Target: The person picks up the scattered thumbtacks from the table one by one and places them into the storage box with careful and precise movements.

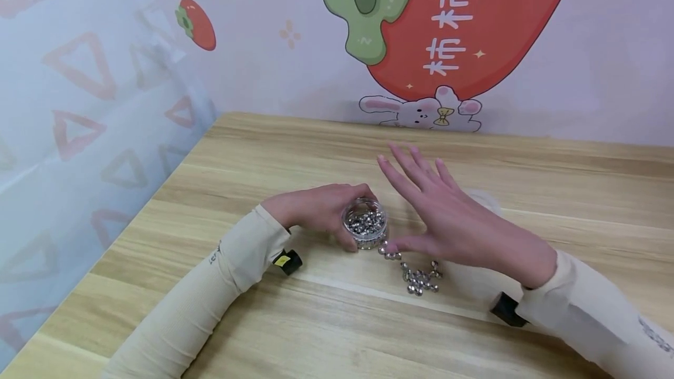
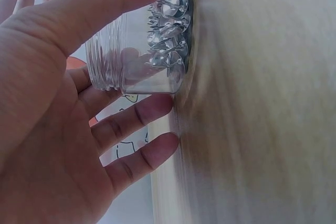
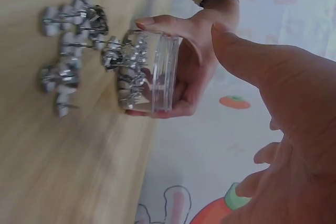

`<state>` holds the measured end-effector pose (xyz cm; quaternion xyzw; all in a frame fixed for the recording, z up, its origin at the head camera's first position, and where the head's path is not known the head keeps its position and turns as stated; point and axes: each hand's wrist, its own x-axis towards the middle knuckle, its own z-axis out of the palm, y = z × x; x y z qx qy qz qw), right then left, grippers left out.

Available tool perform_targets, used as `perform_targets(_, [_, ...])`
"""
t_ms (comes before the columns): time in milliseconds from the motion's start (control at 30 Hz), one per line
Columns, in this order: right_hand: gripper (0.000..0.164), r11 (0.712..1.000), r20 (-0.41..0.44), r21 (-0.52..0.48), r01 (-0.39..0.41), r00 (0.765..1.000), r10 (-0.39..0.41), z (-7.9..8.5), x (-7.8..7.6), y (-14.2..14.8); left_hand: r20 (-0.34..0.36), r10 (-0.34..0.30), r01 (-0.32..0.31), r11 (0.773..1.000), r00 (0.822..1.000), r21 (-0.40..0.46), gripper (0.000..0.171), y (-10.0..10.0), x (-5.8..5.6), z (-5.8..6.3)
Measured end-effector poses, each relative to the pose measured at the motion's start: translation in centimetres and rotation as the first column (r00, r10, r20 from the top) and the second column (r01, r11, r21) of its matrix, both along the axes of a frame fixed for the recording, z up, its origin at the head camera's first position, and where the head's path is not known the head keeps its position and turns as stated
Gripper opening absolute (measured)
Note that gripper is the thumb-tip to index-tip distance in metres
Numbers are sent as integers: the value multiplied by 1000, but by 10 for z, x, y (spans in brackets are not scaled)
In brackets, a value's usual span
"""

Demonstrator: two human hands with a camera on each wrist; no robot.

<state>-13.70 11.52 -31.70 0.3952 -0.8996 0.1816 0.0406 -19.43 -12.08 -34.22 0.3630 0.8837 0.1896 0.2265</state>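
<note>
Inward from the pale wooden worktop's [image 1: 295, 338] far left corner, the left hand [image 1: 329, 209] grips a clear, plastic-looking round jar [image 3: 166, 77] of silver metal pushpins [image 1: 367, 224]; loose pushpins [image 1: 419, 281] lie nearer the front edge; the right hand [image 1: 447, 215] hovers empty, fingers spread. The step seems to be steadying the jar; the next move probably calls for a careful pinch.

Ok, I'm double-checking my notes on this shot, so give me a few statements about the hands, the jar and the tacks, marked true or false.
1. The left hand holds the clear jar. True.
2. The jar lies on its side. False: it stands upright.
3. The right hand has its fingers outstretched. True.
4. All the silver tacks are in the jar. False: some lie on the table.
</note>
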Motion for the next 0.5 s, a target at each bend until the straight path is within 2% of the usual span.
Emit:
perform_targets(200, [108, 998, 45, 69, -1, 999, -3, -7, 17, 27, 2, 10, -10, 1000, 1000, -2, 81, -1, 1, -2])
perform_targets(300, [102, 997, 26, 75, -17, 1000, 15, -12, 23, 38, 1, 13, -13, 1000, 1000, -3, 81, -1, 1, -2])
perform_targets(433, [85, 997, 12, 64, -48, 999, 48, -17, 25, 45, -5, 11, -11, 1000, 1000, -1, 81, -1, 1, -2])
perform_targets(500, [74, 996, 49, 64, -68, 997, 65, -19, 25, 45, -7, 11, -11, 1000, 1000, 1, 81, -1, 1, -1])
